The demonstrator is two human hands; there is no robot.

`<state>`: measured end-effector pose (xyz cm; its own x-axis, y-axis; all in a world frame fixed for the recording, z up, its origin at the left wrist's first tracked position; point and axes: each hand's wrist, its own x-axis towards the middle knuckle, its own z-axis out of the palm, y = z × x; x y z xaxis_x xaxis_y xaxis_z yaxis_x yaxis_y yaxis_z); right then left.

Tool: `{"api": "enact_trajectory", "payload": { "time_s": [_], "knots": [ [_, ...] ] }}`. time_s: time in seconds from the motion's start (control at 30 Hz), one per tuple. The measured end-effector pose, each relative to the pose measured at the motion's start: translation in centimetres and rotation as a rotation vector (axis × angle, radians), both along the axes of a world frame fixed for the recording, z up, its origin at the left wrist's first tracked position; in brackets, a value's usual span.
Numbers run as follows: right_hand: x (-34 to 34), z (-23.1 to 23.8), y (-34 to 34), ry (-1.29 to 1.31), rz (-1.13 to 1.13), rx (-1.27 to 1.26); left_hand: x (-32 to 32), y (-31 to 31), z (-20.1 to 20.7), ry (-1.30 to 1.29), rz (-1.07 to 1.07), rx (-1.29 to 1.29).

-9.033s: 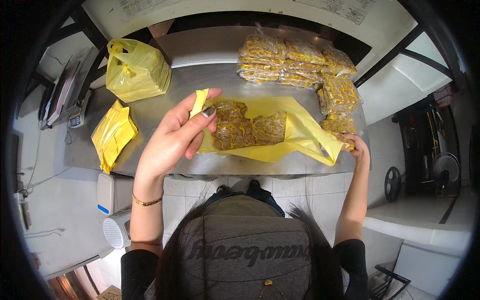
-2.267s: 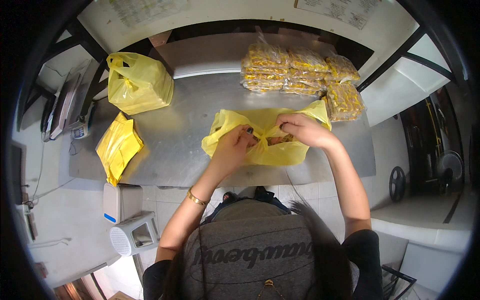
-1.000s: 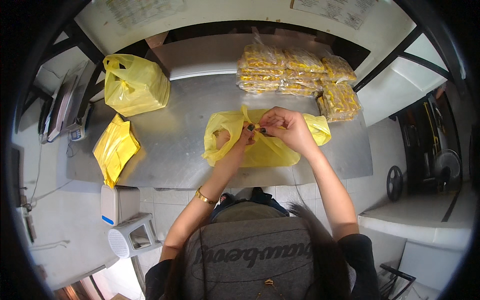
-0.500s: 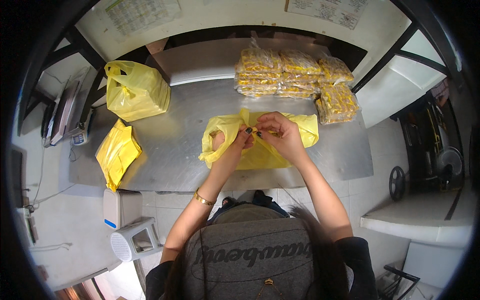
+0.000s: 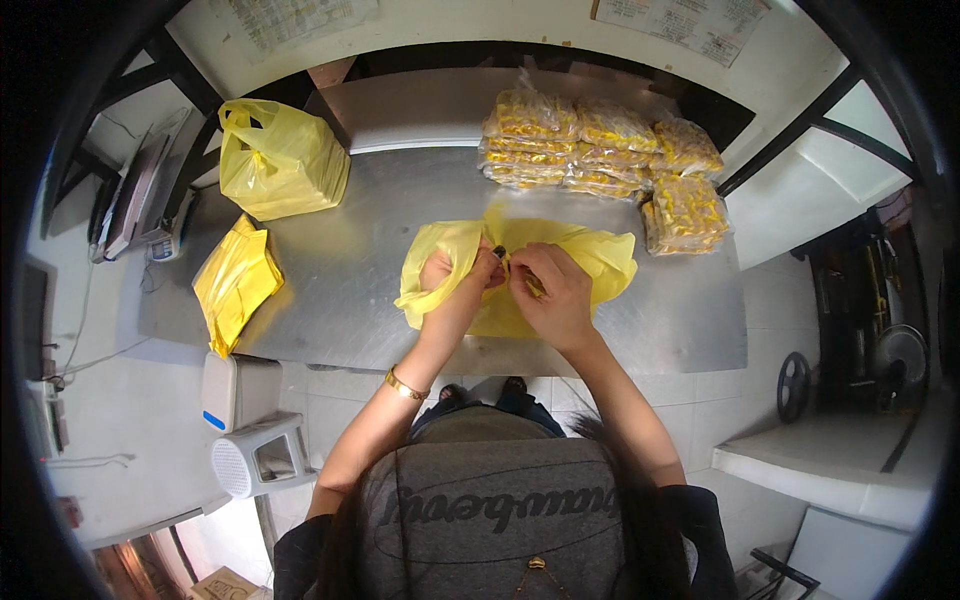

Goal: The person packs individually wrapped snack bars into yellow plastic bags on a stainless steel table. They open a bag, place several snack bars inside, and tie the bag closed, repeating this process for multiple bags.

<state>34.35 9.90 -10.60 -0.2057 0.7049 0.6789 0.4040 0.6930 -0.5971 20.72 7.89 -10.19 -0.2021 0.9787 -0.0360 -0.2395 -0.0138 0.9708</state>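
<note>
Both of my hands were pinched on the handles of the yellow bag [image 5: 590, 262], the left hand [image 5: 452, 290] and right hand [image 5: 552, 292] meeting above its middle, each grip narrow on twisted plastic. The bag lay flat on the steel bench [image 5: 340, 300] directly under and beyond my fingers, its long axis running left to right; neither hand was nearer. Stacked snack packets [image 5: 590, 150] sat behind it, a filled yellow bag [image 5: 282, 160] far left, folded bags [image 5: 235, 285] near the left edge.
</note>
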Motion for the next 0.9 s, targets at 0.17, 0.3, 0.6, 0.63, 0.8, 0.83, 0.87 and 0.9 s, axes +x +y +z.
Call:
{"api": "enact_trajectory", "payload": {
  "time_s": [0.17, 0.3, 0.6, 0.63, 0.8, 0.83, 0.87, 0.9],
  "knots": [
    [0.3, -0.9, 0.4, 0.041, 0.012, 0.000, -0.2, 0.3, -0.7, 0.074, 0.010, -0.022],
    [0.6, -1.1, 0.8, 0.078, 0.016, -0.086, -0.5, 0.0, -1.3, 0.474, -0.065, 0.018],
    [1.8, -1.5, 1.4, -0.089, 0.067, 0.041, 0.6, -0.3, -0.5, 0.661, -0.068, -0.009],
    [1.7, -1.6, 1.4, -0.095, 0.070, 0.053, 0.4, -0.4, -0.3, 0.423, -0.101, -0.072],
    [1.7, -1.2, 1.1, 0.013, 0.136, -0.048, -1.4, 0.3, -1.0, -0.119, -0.288, -0.290],
    [1.8, -1.0, 1.1, 0.036, 0.160, -0.059, -1.4, 0.3, -0.8, -0.134, -0.290, -0.294],
    [1.8, -1.1, 1.1, 0.036, 0.162, -0.064, -1.4, 0.2, -0.6, -0.148, -0.291, -0.297],
    [1.8, -1.2, 1.2, 0.036, 0.164, -0.070, -1.1, 0.0, -0.4, -0.157, -0.249, -0.270]
  ]
}}
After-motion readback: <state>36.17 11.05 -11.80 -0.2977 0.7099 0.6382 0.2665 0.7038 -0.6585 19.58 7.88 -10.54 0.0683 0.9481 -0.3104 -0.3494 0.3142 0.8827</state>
